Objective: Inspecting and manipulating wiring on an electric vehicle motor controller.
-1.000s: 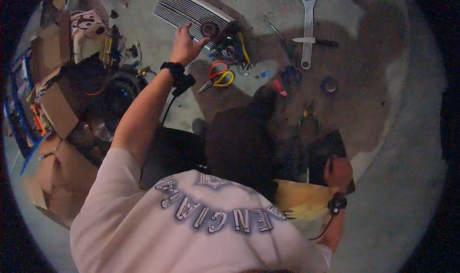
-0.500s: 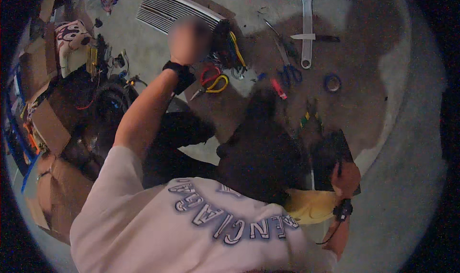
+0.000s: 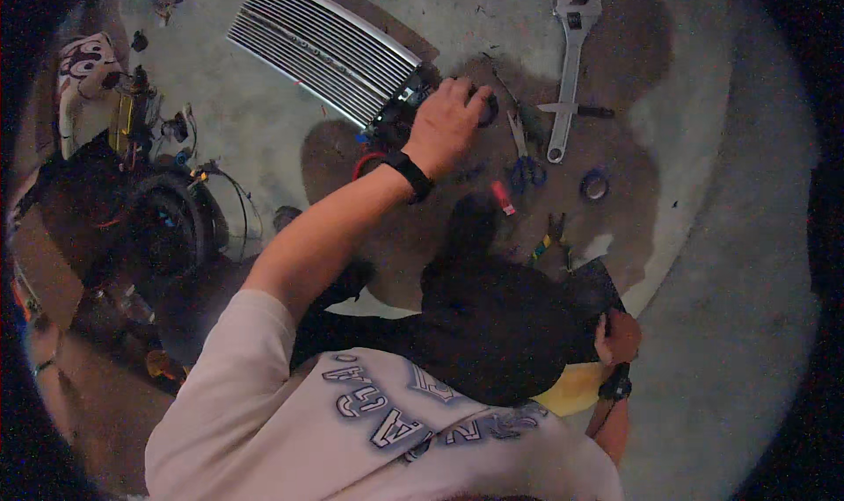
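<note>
swinging rightward off the slatted grille since the earlier frame, seemingly gripping a dark roll past the grille's end in curled fingers of the left hand, holding the right hand at a black panel with unreadable grip, perhaps risking dropping the roll through a loose pinch.

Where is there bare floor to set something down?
The widest bare floor lies right of the knife, blue tape roll and right hand. A smaller patch lies between the ribbed grille and the dark ring. It is crowded around the left hand, scissors and red object.
</note>
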Tool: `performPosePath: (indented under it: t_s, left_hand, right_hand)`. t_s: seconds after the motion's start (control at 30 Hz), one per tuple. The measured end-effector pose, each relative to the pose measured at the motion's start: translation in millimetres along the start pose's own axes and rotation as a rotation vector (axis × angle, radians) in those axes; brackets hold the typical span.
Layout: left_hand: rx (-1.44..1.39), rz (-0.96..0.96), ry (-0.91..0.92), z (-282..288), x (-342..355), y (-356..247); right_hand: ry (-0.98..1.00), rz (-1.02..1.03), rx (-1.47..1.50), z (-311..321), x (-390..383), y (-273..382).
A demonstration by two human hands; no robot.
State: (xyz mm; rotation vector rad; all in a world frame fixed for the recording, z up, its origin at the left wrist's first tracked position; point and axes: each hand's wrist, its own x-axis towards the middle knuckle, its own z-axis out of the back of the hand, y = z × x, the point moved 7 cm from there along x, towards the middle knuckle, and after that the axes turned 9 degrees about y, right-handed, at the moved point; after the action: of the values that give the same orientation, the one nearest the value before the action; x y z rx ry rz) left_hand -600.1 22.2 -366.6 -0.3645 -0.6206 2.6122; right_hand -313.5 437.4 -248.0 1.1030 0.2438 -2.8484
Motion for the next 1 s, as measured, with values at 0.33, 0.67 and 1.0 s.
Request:
performPosePath:
  t_s: [0.33, 0.67, 1.0]
  left_hand:
    - [-0.117, -0.022, -0.108, 59, -31, 25]
    - [0.119, 0.389, 0.115, 70, -66, 92]
    - [0.083, 0.454, 0.154, 79, -87, 109]
  right_hand:
    - [-0.176, 0.107, 0.547, 102, 191, 122]
    - [-0.793, 0.454, 0.273, 258, 448, 185]
    - [-0.604, 0.398, -0.150, 258, 528, 198]
